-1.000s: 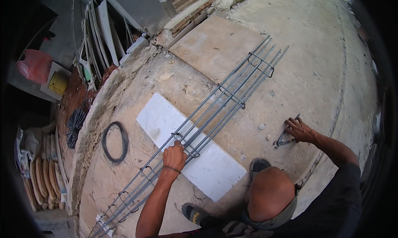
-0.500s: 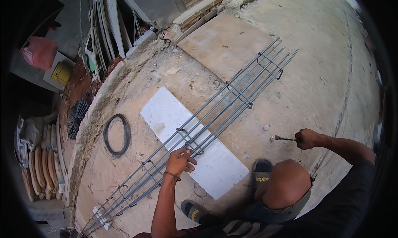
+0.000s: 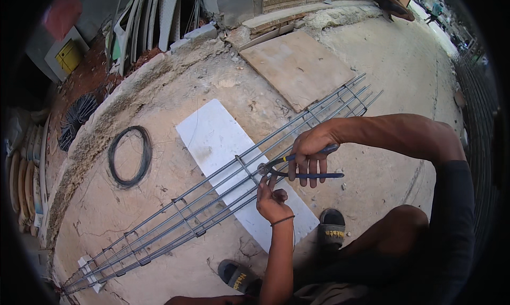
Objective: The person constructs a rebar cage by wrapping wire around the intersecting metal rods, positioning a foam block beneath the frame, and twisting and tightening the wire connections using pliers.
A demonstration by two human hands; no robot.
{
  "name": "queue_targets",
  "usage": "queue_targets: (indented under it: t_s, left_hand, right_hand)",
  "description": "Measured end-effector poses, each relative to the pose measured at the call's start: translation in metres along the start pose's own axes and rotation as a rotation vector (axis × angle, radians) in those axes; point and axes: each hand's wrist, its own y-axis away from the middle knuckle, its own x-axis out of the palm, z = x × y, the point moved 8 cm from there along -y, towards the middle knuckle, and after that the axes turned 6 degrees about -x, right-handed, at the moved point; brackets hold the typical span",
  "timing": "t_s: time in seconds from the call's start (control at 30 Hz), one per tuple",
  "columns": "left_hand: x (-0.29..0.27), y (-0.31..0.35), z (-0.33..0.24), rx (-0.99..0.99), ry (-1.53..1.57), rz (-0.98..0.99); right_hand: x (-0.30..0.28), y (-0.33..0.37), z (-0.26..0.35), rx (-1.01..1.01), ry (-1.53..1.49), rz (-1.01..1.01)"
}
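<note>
A long rebar cage (image 3: 186, 214) runs diagonally from lower left to upper right, its straight bars crossed by several square stirrups. My right hand (image 3: 313, 145) grips a pair of pincers (image 3: 277, 167) with dark blue handles. The handles are spread, one under my palm and the other along my fingers. The pincers' round jaws meet the cage beside a stirrup (image 3: 245, 167). Just below the jaws, my left hand (image 3: 273, 200) is closed in a pinch against the bars. Whatever its fingertips hold is too small to make out.
Under the cage lies a white board (image 3: 210, 137); a small white block (image 3: 91, 273) supports its far-left end. A coil of dark wire (image 3: 129, 156) rests on the concrete. Beyond is a flat brown panel (image 3: 297, 66). Long bars (image 3: 473, 108) lie at right. My sandalled feet are close by.
My right hand has swung in from the far right, bringing the pincers to the cage. My left hand has gone from loosely open over the bars to a pinch near the jaws.
</note>
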Motion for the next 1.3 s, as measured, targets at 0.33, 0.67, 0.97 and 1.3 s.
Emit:
queue_targets:
  t_s: [0.33, 0.67, 0.97, 1.3]
  left_hand:
    - [0.028, 0.002, 0.009, -0.193, 0.579, 0.228]
    - [0.035, 0.003, 0.005, -0.277, 0.754, 0.236]
    - [0.037, 0.008, 0.002, -0.321, 0.819, 0.284]
    - [0.036, 0.007, 0.001, -0.274, 0.817, 0.317]
  right_hand:
    - [0.011, -0.028, 0.051, 0.398, 0.088, 0.089]
    - [0.006, -0.038, 0.074, 0.520, 0.009, 0.075]
    - [0.003, -0.047, 0.084, 0.677, 0.187, 0.119]
    - [0.013, -0.048, 0.078, 0.578, 0.191, -0.004]
